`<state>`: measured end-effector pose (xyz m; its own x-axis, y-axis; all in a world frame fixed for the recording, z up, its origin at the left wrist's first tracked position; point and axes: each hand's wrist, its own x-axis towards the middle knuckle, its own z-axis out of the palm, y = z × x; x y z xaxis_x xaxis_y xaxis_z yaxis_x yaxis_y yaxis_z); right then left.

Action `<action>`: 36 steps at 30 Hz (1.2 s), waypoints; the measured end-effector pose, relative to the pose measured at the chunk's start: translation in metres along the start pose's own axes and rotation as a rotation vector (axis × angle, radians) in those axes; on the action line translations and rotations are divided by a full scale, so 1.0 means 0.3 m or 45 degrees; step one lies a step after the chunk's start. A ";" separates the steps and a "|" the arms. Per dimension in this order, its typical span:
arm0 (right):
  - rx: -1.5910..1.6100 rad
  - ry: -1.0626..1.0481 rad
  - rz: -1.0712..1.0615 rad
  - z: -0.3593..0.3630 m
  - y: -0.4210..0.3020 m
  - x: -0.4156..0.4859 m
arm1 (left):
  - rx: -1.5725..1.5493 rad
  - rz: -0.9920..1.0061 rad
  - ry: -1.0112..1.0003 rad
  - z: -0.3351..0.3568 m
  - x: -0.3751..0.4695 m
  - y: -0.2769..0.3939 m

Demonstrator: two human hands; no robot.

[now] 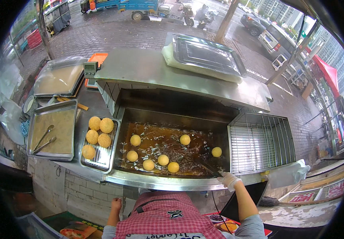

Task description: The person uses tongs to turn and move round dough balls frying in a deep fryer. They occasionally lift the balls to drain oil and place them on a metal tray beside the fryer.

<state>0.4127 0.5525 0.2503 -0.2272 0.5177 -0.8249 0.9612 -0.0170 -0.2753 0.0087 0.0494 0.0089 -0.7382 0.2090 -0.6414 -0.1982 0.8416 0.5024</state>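
Observation:
My right hand, in a clear plastic glove, grips a dark long-handled utensil at the front right of the fryer. Its far end reaches over the hot oil; whether it is tongs or a strainer handle I cannot tell. Several golden dough balls float in the oil, among them one ball near the right wall and another ball near the front edge. My left hand hangs beside my checked red apron, fingers curled, holding nothing visible.
Left of the fryer, a racked tray holds several sesame balls. Beyond it, metal tongs lie in a shallow metal pan. A wire draining basket stands at right. Above the back runs a steel shelf with a covered tray.

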 end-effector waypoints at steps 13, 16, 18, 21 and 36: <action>-0.889 0.083 -0.545 0.076 -0.353 -0.219 | -0.047 0.031 0.009 0.016 -0.002 0.037; -1.135 0.101 -0.444 0.084 -0.405 -0.204 | -0.029 0.069 0.033 0.022 0.003 0.030; -0.999 0.234 -0.337 0.069 -0.389 -0.199 | -0.020 0.050 0.054 0.023 0.001 0.023; -0.855 0.373 -0.187 0.046 -0.341 -0.201 | -0.241 -0.019 -0.005 0.025 -0.005 0.006; -0.205 0.044 -0.477 0.210 -0.216 -0.013 | -0.144 0.064 0.146 0.011 -0.041 0.031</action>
<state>0.3414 0.4976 0.2403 -0.5636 0.4910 -0.6642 0.8257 0.3112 -0.4705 0.0182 0.0562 0.0196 -0.8166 0.1854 -0.5466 -0.2259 0.7687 0.5983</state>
